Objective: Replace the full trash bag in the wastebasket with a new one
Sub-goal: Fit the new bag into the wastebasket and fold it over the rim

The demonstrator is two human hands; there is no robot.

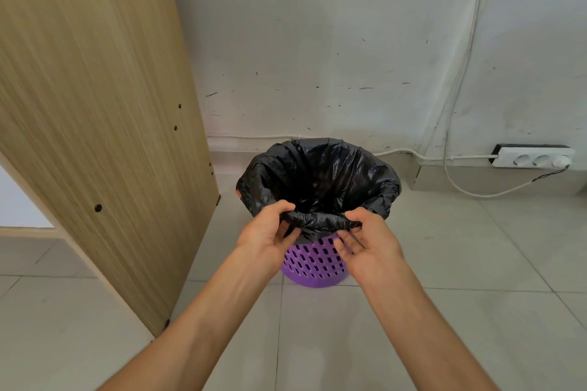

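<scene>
A purple perforated wastebasket (313, 267) stands on the tiled floor near the wall. A black trash bag (320, 178) lines it, its mouth open and its edge folded over the rim. My left hand (268, 232) grips the near edge of the bag on the left, thumb on top and fingers curled under the fold. My right hand (365, 240) holds the same near edge on the right, thumb over the plastic and fingers beneath it. The inside of the bag is dark and its contents are not visible.
A tall wooden cabinet side (95, 124) stands close on the left of the basket. A white power strip (533, 157) with a cable (476, 194) lies on the skirting at the right. A scuffed white wall rises behind.
</scene>
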